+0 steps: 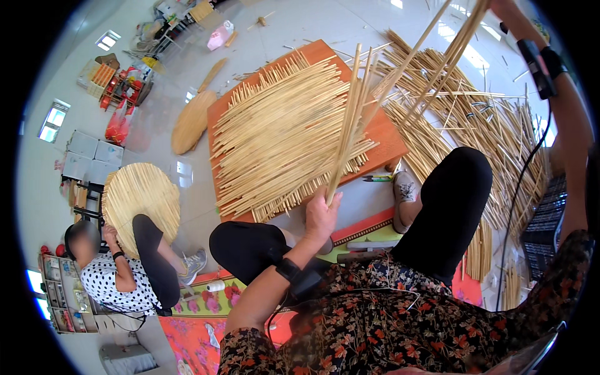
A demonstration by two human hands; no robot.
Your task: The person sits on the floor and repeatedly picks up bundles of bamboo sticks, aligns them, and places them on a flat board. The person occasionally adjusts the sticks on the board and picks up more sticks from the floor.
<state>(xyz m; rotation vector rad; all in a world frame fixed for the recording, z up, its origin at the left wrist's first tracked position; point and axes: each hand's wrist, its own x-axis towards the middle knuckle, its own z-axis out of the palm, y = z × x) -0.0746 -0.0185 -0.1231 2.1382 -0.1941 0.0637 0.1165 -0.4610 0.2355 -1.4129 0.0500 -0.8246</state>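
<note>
My left hand (320, 215) is closed around the lower end of a small bundle of pale stalks (350, 125), held upright at the near right edge of the woven mat. Out at the upper right, my right hand (505, 9) grips the top of another bunch of long stalks (461, 47); part of that hand is cut off by the rim. These stalks slant down toward the board's right corner. The layered mat of stalks (281, 137), with uneven ends, covers most of a reddish-brown board (389, 139) in front of my knees.
Loose stalks (487, 134) lie in a wide pile on the floor at right, beside a dark basket (545, 222). A green-handled tool (378, 179) lies near my right shoe. At left, a person (119, 275) holds a round stalk panel (140, 200); a paddle-shaped panel (190, 125) rests beyond.
</note>
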